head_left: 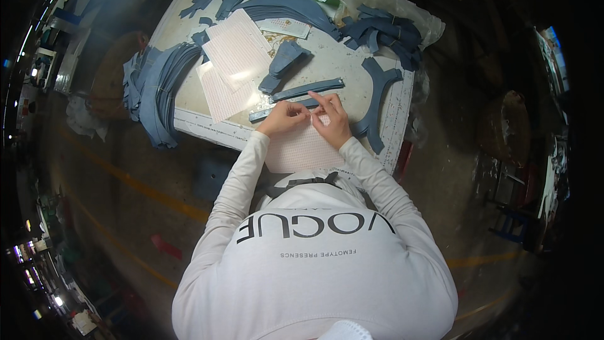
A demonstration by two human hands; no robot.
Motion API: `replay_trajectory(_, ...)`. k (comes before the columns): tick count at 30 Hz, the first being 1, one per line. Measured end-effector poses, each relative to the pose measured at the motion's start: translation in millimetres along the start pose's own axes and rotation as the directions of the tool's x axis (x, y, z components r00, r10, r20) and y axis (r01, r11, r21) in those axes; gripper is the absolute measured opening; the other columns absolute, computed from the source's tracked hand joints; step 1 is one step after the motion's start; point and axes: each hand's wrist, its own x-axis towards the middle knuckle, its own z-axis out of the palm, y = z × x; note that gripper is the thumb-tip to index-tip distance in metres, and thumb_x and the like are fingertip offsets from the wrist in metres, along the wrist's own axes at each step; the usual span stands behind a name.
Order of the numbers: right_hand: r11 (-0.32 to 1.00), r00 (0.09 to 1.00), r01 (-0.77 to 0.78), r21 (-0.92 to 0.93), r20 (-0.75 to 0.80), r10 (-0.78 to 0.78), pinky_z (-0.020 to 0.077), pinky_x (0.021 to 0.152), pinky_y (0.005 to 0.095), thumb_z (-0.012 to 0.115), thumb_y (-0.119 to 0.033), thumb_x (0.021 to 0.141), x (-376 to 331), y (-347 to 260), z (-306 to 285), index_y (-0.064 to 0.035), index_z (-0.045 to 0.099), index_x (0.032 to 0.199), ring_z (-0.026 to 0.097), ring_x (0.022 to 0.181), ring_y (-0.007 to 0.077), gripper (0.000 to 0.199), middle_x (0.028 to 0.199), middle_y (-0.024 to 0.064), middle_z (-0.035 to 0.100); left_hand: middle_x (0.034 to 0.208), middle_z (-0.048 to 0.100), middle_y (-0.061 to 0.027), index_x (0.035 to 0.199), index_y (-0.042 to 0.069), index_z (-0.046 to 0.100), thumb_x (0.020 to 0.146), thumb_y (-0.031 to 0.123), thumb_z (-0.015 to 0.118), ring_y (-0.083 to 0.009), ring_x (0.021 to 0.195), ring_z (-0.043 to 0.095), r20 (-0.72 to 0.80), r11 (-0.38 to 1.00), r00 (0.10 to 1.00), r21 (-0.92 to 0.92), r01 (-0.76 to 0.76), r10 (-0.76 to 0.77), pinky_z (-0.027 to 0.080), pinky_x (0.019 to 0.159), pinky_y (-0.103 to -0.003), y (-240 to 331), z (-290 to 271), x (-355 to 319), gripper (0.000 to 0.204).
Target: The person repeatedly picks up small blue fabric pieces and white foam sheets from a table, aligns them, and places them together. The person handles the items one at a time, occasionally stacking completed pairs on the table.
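White top [314, 271]: nearest; dark print, fills view below the grip.
L hand [283, 118]: fingers bent in, tips close.
R hand [332, 119]: index out, tips nr L's. Grip narrow; can't tell if anything's pinched.
Dotted sheet [302, 148]: pale pink, under & just below the grip; upper part hidden by hands.
Strips: far one [308, 90] just beyond the grip; nearer one [263, 114] partly behind fingers.
Table [352, 96]: bare patch R of grip, up to Y-shaped cloth [379, 97].
L edge: cloth stack [157, 91] hangs over, well apart from grip.
Floor [135, 214]: dim, detail lost.
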Motion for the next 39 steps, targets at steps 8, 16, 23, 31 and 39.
replay_trajectory(8,0.991,0.973,-0.084,0.109,0.225,0.057,0.054,0.08,0.0295,0.064,0.012,0.071,11.5,-5.9,-19.2,-0.0166,0.049,0.137,0.061,0.098,0.0195,0.074,0.132,0.0113,0.042,0.082,0.068,-0.0004,0.091,-0.001,0.069,0.086,0.006,0.061,-0.0059,0.073,0.059,0.025,0.997,1.0,0.083,0.009,-0.011,0.049,0.07,-0.022,11.5,-2.1,-7.5,0.012)
replay_trajectory(16,0.992,0.966,0.117,-0.051,0.236,-0.102,0.0552,0.083,0.0335,0.059,0.013,0.072,10.8,-5.9,-11.5,-0.0176,0.049,0.136,0.06,0.105,0.0279,0.072,0.14,0.0113,0.038,0.077,0.07,-0.0063,0.087,0.002,0.072,0.082,0.015,0.064,-0.0123,0.07,0.063,0.013,0.996,1.0,0.09,-0.001,0.0,0.051,0.073,-0.027,8.0,-6.9,-3.8,0.016)
replay_trajectory(23,0.987,0.957,0.149,-0.058,0.26,-0.129,0.0558,0.084,0.0335,0.058,0.013,0.073,6.3,-3.1,-3.3,-0.0172,0.05,0.135,0.061,0.106,0.0303,0.069,0.141,0.0111,0.037,0.079,0.068,-0.0015,0.09,-0.001,0.069,0.083,0.008,0.062,-0.0064,0.073,0.058,0.007,0.991,1.0,0.131,0.02,-0.021,0.049,0.07,-0.023,5.3,-8.0,-5.2,0.013)
replay_trajectory(31,0.978,0.989,-0.105,0.181,0.122,0.084,0.0582,0.077,0.0277,0.058,0.015,0.075,7.5,-0.9,0.5,-0.0117,0.049,0.136,0.064,0.1,0.0191,0.067,0.139,0.0105,0.038,0.081,0.068,-0.0012,0.086,-0.001,0.068,0.083,0.006,0.062,-0.0062,0.074,0.059,0.042,0.999,0.999,0.055,0.005,-0.007,0.049,0.072,-0.022,0.4,-5.6,-2.7,0.01)
replay_trajectory(39,0.845,0.931,-0.358,0.398,0.075,0.358,0.0552,0.071,0.0269,0.068,-0.001,0.08,20.9,34.7,-16.9,-0.0073,0.064,0.111,0.064,0.093,0.0157,0.032,0.112,0.0057,0.06,0.093,0.071,-0.0099,0.096,0.0,0.07,0.081,0.007,0.067,-0.0189,0.082,0.067,-0.118,0.904,0.946,0.351,-0.246,0.303,0.052,0.079,-0.027,19.5,-3.5,-0.2,0.017)
